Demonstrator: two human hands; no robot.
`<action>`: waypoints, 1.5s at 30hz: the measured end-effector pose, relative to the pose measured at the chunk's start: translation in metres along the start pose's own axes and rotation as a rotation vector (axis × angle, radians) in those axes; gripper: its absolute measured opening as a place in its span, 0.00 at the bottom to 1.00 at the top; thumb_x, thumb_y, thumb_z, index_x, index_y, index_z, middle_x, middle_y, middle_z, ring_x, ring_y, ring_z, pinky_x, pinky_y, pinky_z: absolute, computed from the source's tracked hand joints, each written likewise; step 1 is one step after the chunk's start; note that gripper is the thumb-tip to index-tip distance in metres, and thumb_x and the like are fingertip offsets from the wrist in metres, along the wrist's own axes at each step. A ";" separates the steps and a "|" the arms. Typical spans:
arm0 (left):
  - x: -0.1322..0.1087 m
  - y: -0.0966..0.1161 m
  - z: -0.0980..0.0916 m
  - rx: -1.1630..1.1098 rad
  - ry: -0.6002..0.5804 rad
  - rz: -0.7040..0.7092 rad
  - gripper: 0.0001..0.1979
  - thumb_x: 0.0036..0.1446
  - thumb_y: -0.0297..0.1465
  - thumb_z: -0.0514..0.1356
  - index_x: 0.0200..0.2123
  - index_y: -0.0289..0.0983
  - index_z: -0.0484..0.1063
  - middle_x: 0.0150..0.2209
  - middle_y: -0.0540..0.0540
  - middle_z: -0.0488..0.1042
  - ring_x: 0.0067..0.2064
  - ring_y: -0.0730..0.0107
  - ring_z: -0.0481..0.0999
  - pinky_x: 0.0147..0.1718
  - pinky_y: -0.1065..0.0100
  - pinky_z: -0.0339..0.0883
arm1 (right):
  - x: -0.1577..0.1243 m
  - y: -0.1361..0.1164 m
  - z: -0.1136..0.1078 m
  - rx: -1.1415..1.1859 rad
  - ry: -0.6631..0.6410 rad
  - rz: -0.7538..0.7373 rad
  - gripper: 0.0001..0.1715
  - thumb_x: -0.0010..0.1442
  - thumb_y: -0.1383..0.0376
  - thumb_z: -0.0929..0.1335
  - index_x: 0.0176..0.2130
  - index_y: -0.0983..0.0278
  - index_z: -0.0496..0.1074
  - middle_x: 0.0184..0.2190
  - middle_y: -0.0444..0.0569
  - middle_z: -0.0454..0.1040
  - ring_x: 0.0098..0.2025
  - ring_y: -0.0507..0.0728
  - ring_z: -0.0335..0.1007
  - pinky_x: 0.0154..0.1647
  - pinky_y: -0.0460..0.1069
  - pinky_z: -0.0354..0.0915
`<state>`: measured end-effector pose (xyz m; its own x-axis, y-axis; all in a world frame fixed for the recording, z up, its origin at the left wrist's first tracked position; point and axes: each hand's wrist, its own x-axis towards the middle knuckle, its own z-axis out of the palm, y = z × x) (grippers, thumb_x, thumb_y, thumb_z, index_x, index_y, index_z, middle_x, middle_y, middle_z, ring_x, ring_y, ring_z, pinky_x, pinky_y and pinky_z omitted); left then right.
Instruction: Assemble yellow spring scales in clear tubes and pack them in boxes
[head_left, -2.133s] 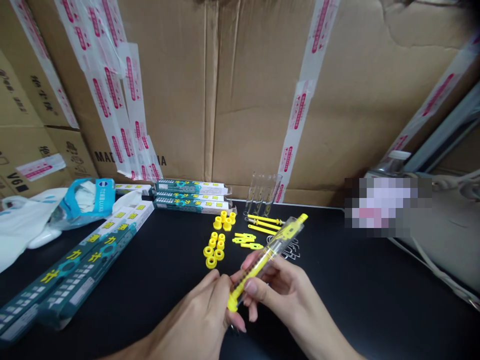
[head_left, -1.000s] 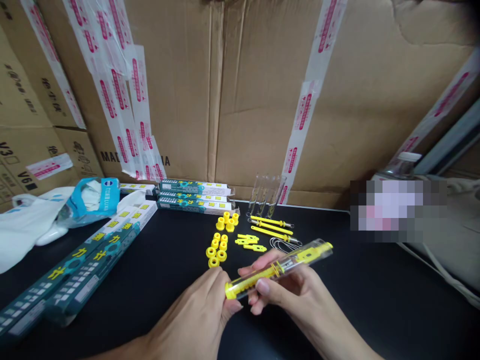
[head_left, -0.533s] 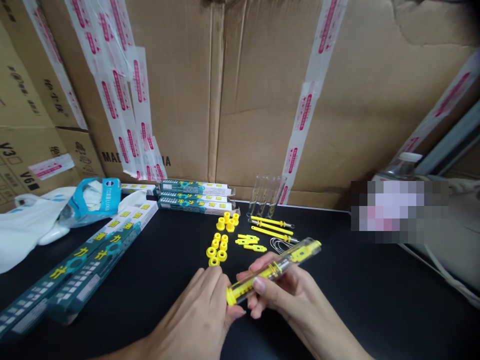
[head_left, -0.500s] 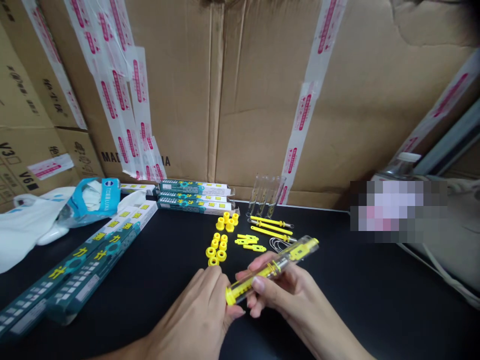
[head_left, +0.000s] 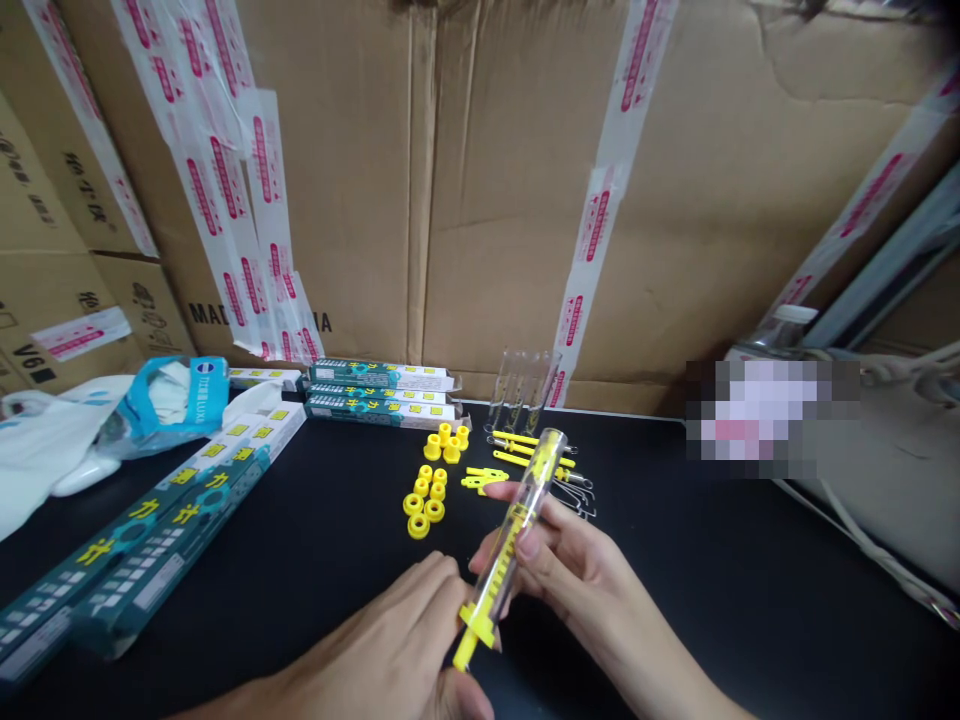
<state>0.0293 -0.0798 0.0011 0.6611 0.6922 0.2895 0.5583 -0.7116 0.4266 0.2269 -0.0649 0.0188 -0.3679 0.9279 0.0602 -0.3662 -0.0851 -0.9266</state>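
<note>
Overall, a tape-striped cardboard carton (head_left: 510, 250) is walling in the rear edge of the black tabletop (head_left: 675, 560), whose near edge is falling outside the view. Two long printed boxes (head_left: 169, 545) are slanting from the rear-left toward the near-left corner, and a pale grey object (head_left: 892, 460) is taking up the right side. The right hand (head_left: 581, 575) is pinching a clear spring-scale tube (head_left: 525, 505) near its middle, between thumb and fingers; the left hand (head_left: 397, 635) is resting curled at the tube's lower end, but the view is not showing whether its fingers are gripping. So the tube is tilting between the hands, above the near part of the tabletop, its long axis slanting from the left hand up toward the rear-right, and the right hand is sitting nearer its middle. Beyond its upper end, loose yellow rods (head_left: 514, 436) are crowding toward the rear edge, with flanged yellow bushings (head_left: 452, 452) standing to the left of them; the wider room for moving is opening toward the right edge. Last, a yellow stem (head_left: 465, 650) is poking out of the tube's lower end, toward the left hand.
</note>
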 end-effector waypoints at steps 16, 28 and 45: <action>0.012 -0.001 -0.007 -0.348 -0.083 -0.130 0.10 0.52 0.32 0.73 0.32 0.39 0.74 0.36 0.51 0.73 0.43 0.64 0.69 0.44 0.70 0.65 | -0.001 -0.008 -0.003 -0.073 0.012 -0.004 0.38 0.55 0.62 0.78 0.60 0.55 0.63 0.39 0.45 0.75 0.39 0.54 0.74 0.40 0.49 0.72; 0.013 0.000 -0.012 -0.459 -0.083 -0.275 0.11 0.53 0.28 0.72 0.28 0.38 0.71 0.33 0.56 0.67 0.36 0.72 0.68 0.37 0.76 0.61 | 0.001 -0.021 -0.009 0.042 0.115 -0.104 0.46 0.65 0.61 0.71 0.68 0.42 0.41 0.60 0.54 0.66 0.44 0.62 0.81 0.42 0.60 0.77; 0.017 -0.011 0.000 -1.004 0.036 -0.412 0.21 0.60 0.38 0.61 0.54 0.38 0.64 0.33 0.49 0.79 0.24 0.71 0.71 0.30 0.68 0.65 | 0.007 -0.020 -0.017 0.018 0.241 -0.231 0.32 0.62 0.64 0.74 0.58 0.48 0.59 0.49 0.47 0.75 0.44 0.62 0.81 0.43 0.56 0.78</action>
<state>0.0345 -0.0600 0.0012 0.4921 0.8703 -0.0187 0.0580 -0.0114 0.9982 0.2458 -0.0510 0.0315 -0.0609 0.9824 0.1767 -0.4320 0.1337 -0.8919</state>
